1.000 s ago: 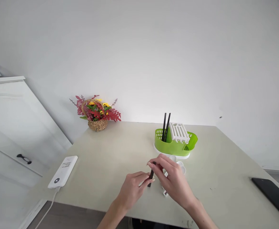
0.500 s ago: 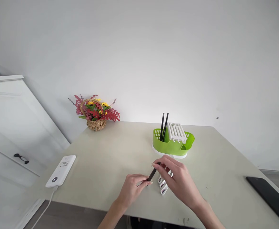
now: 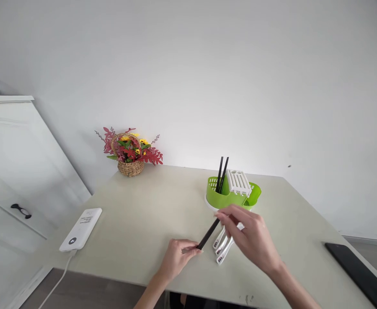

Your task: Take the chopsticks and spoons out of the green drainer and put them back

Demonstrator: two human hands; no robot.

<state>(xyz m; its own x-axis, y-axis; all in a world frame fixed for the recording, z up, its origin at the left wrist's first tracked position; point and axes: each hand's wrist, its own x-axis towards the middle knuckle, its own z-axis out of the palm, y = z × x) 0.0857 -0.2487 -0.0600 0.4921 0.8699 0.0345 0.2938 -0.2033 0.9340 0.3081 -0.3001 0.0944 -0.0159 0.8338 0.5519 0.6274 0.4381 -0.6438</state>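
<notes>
My left hand [image 3: 176,259] pinches the lower end of black chopsticks [image 3: 208,234], held slanting above the table. My right hand [image 3: 244,234] grips their upper end between thumb and fingertips. I cannot tell whether one or two sticks are in the hands. Below my right hand lie several white-handled utensils [image 3: 221,255] with small printed labels, their far ends hidden by that hand. Behind stands a green utensil holder [image 3: 219,199] with a white slotted rack [image 3: 239,182] on top. Other black chopsticks [image 3: 221,174] stand upright in its left compartment.
At the back left is a wicker basket of flowers [image 3: 130,168]. A white power bank [image 3: 80,229] with a cable lies at the left edge, near a white cabinet [image 3: 17,171]. A black phone [image 3: 359,270] rests at the right edge.
My right hand has moved slightly right, and more of the chopsticks' length shows between my hands. The left hand has stayed nearly in place. The view has shifted a little.
</notes>
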